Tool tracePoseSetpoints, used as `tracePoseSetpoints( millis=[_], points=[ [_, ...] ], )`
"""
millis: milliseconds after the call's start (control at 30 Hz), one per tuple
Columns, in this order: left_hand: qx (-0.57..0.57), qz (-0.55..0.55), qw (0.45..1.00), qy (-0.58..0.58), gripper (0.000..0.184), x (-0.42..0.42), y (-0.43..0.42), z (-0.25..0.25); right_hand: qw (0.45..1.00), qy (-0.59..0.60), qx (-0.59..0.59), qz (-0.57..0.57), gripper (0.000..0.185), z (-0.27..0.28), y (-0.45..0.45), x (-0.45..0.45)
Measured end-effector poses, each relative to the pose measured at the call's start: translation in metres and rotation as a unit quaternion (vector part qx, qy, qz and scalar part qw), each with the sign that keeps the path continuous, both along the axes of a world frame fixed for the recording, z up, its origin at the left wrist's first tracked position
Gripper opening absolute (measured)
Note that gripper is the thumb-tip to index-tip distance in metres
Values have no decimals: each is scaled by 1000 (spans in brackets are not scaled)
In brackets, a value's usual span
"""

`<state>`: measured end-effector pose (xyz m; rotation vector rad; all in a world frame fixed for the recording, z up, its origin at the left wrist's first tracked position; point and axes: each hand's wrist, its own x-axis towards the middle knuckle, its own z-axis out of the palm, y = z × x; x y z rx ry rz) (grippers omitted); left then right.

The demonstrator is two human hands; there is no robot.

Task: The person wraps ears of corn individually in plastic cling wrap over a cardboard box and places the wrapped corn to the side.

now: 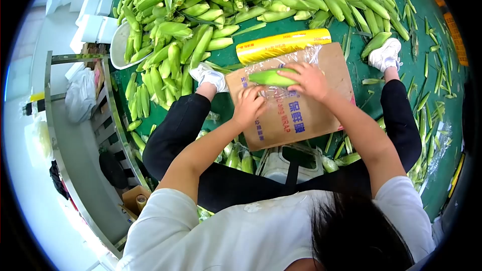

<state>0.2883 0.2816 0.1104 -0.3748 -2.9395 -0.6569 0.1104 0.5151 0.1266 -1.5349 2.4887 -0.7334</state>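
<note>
A green ear of corn (271,77), still in its husk, lies crosswise over clear cling film (275,92) on a printed cardboard box (301,118). My right hand (309,81) has its fingers closed over the right end of the ear. At the lower left of the ear is my left hand (249,104), fingers curled in at the film; what they pinch is hidden. Just beyond the box's far edge sits a yellow roll of cling film (283,45), with clear film stretching from it toward the ear.
A big heap of corn ears (211,5) covers the green floor (361,100) ahead and to the left. Wrapped ears (246,162) lie near a grey stool (288,163). Left stand a metal frame (57,140) and white foam boxes (93,10). Husk scraps (434,78) are strewn right.
</note>
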Motion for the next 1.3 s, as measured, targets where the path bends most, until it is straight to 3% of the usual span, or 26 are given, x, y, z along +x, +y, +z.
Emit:
tracePoseSetpoints(
  millis=[100, 133, 167, 233, 300, 367, 400, 433, 533, 600, 633, 700, 733, 767, 833, 900, 933, 1033, 1067, 1133, 1200, 1233, 1300],
  points=[
    [25, -47, 998, -28, 19, -1, -17, -13, 996, -80, -28, -5, 64, -1, 18, 2],
    [97, -83, 991, -36, 11, -1, -24, -9, 996, -82, -27, 1, 64, -1, 28, 3],
    [137, -37, 978, -154, 10, 4, -33, 9, 996, -87, -26, 6, 64, -2, 39, 5],
    [166, 4, 966, -200, 11, -11, -40, 37, 997, -55, 1, 54, 63, -1, 57, 22],
    [215, -45, 953, -209, 7, -27, -33, 40, 995, -73, 9, 72, 64, 10, 64, 40],
    [246, -88, 937, -233, 7, -49, -19, 17, 992, -111, 44, 46, 47, 18, 51, 44],
    [230, -152, 940, -198, 10, -65, -16, 1, 993, -102, 56, 30, 42, 16, 42, 40],
    [128, -178, 955, -199, 12, -80, -11, -3, 993, -93, 70, 13, 39, 11, 34, 36],
    [-166, -181, 959, -141, 33, -145, -7, 16, 988, 113, -46, -98, 35, -20, -6, -10],
    [-150, -42, 972, -175, 63, -192, -29, 50, 984, 83, -5, -155, 37, -24, -30, -41],
    [-174, -7, 963, -204, 62, -219, -52, 56, 980, 74, 10, -185, 38, -19, -45, -55],
    [-99, 71, 976, -179, 51, -245, -70, 84, 981, -85, 110, -133, 41, 17, -62, -39],
    [-89, 56, 982, -154, 46, -250, -66, 79, 979, -64, 172, -91, 47, 14, -68, -20],
    [-78, 39, 988, -129, 42, -254, -57, 70, 990, 103, 81, -43, 53, -4, -62, -1],
    [71, -98, 979, -162, 45, -253, -28, 31, 989, 95, 116, -8, 56, 0, -60, 14],
    [28, -224, 970, -86, 48, -221, 20, -12, 986, -30, 166, 15, 62, 16, -54, 20],
    [9, -221, 972, -75, 49, -204, 34, -24, 977, -93, 189, 24, 65, 22, -51, 23],
    [-73, -231, 969, -52, 50, -157, 73, -34, 897, -268, 314, 158, 78, 26, -43, 19],
    [-118, -249, 960, -51, 51, -140, 86, -29, 834, -375, 349, 206, 86, 22, -42, 19],
    [-157, -272, 949, -34, 54, -118, 103, -28, 812, -368, 380, 246, 90, 45, -38, 28],
    [-145, -290, 946, -9, 57, -99, 110, -38, 731, -448, 415, 303, 89, 39, -32, 54],
    [-115, -297, 948, -27, 59, -90, 111, -32, 649, -528, 430, 338, 87, 23, -26, 76],
    [-74, -300, 950, -37, 63, -94, 111, -19, 465, -681, 405, 395, 78, 62, 1, 123]
  ],
)
